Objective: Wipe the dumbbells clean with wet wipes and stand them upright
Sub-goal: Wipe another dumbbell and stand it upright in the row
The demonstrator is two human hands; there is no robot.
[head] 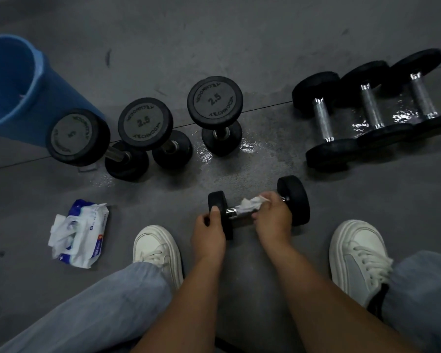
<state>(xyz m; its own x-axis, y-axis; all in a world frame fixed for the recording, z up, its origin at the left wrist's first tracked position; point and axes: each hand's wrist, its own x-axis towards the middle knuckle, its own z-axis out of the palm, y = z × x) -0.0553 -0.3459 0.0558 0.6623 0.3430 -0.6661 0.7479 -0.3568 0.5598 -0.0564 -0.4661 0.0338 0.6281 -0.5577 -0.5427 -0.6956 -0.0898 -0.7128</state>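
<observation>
Left hand (209, 231) grips dumbbell (259, 206) head, right hand (271, 212) wraps wet wipe (250, 203) round handle; heavy, rigid, likely slick when wet.

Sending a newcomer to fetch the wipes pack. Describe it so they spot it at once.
Find the big blue plastic bucket at far left. Nearer the white shoes than the three upright black dumbbells beside it lies a soft blue-and-white wipes pack, the only packet there, sheets spilling out.
</observation>
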